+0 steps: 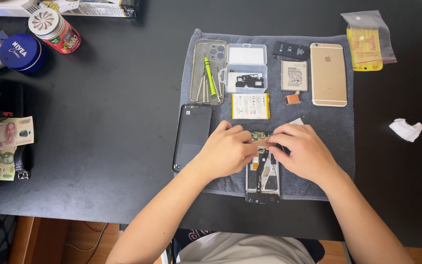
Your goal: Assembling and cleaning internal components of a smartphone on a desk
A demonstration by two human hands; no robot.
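Note:
An opened phone body (263,181) lies on a grey towel (340,142) with its circuit boards and cables exposed. My left hand (225,151) rests on its upper left side, fingers curled against the frame. My right hand (301,151) covers its upper right, fingertips pinched at the small green board (260,135) near the top. Both hands touch the phone; what the fingertips grip is hidden. A black back cover (192,136) lies just left of my left hand.
On the towel sit a clear case with a green screwdriver (210,76), a clear parts box (245,67), flat batteries (250,106), and a gold phone (328,74). Off it are a plastic bag (367,41), crumpled tissue (406,129), banknotes (3,134), a blue tin (21,52) and a can (54,29).

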